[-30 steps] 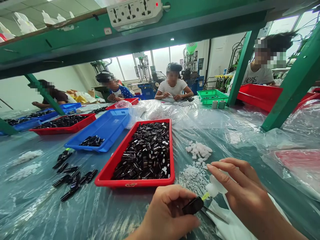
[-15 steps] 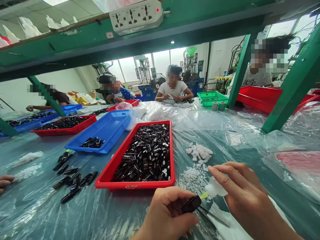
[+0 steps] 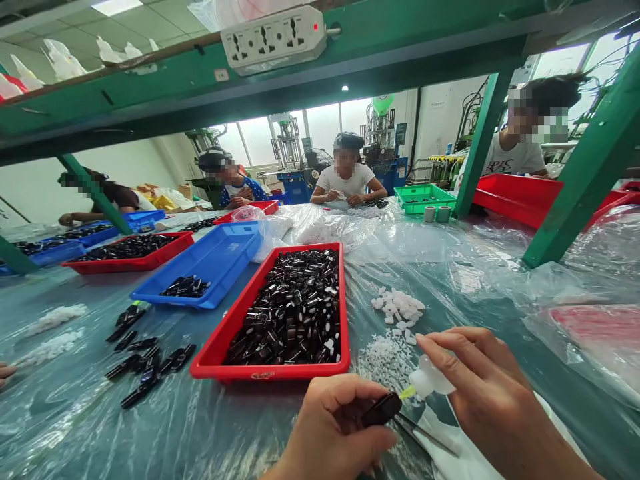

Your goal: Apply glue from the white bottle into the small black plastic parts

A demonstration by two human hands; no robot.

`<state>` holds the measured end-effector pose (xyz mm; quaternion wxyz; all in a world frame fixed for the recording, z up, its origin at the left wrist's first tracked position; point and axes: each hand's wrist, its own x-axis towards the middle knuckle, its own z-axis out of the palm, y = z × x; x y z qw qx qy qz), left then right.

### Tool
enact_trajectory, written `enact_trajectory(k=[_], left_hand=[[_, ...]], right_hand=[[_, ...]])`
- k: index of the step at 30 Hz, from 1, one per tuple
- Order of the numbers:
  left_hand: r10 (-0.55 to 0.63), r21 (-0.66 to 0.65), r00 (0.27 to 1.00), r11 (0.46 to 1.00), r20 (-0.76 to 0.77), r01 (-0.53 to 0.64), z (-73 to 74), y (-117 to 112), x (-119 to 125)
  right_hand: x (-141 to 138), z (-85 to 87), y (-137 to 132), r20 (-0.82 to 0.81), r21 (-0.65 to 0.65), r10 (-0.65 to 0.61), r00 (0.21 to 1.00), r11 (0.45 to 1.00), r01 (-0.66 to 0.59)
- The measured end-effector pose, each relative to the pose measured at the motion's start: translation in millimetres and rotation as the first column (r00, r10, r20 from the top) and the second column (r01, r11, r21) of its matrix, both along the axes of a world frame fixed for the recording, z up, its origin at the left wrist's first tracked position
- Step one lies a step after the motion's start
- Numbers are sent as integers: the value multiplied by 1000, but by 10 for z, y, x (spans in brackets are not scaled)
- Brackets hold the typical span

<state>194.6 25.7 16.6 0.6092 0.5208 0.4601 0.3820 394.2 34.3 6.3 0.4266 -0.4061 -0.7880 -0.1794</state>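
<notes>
Little changed over the last second on my feed: both hands hold nearly the same pose, and the view has tipped slightly. Another person's hand (image 3: 5, 372) came in at the left edge beside a white heap (image 3: 53, 345), then drew back so only fingertips show. I read that as the same piece still being worked, nothing set down.

Grip: left hand (image 3: 336, 427) closed, black piece (image 3: 383, 409) pinched between thumb and fingers, one end sticking out toward the right. Right hand (image 3: 483, 390) closed round a small white bottle (image 3: 434, 379), its yellow-green tip (image 3: 407, 393) aimed at that end. Fingers hide part of it, so I can't tell whether tip and piece touch.

Piece sits just in front of the red tray (image 3: 265, 372), near the small white bits (image 3: 384, 359). Thin metal tool (image 3: 433, 439) lies below, over a white sheet (image 3: 475, 461).
</notes>
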Motion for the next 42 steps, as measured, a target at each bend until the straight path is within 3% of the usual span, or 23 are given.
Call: enact_trajectory(k=[28, 35, 42], left_hand=[[-20, -80, 1000, 997, 5, 20, 35, 18, 3], [-44, -91, 999, 995, 17, 46, -12, 59, -22], [-50, -107, 996, 993, 71, 58, -39, 94, -27]], right_hand=[[3, -9, 5, -12, -14, 5, 1000, 1000, -5], [82, -55, 23, 108, -58, -24, 994, 998, 31], [100, -84, 45, 119, -60, -42, 992, 997, 49]])
